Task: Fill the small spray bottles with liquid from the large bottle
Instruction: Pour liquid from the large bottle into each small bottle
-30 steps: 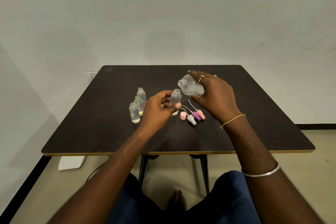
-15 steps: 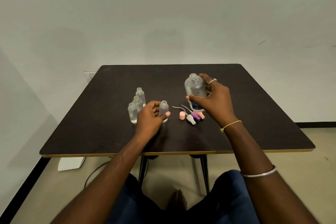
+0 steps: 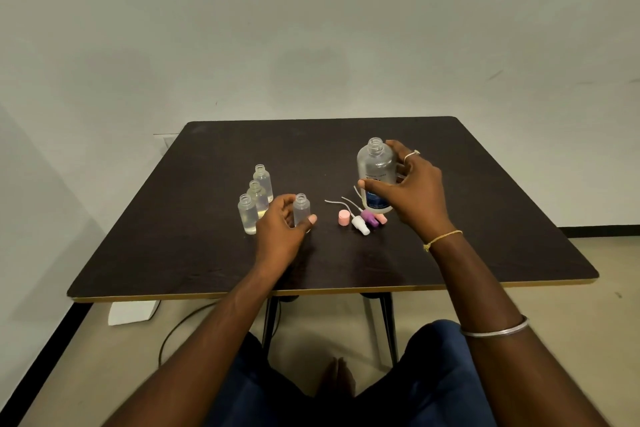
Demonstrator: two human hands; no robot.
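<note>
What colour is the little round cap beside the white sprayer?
Pink; the cap shows best in the head view.

The light is soft and even, a little dim. The plain white wall (image 3: 311,28) looks grey. Faint shadows lie on the dark brown square table (image 3: 485,218). The big clear plastic bottle (image 3: 375,166) shines a little. The edges bend, and the near arms (image 3: 207,357) look blurry.

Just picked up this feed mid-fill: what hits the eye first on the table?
The right hand grips a large clear plastic bottle, upright and uncapped, right of centre on the dark square table. The left hand holds a small clear open bottle beside three other small clear bottles at the left. Loose pink, white and purple spray caps lie between the hands.
</note>
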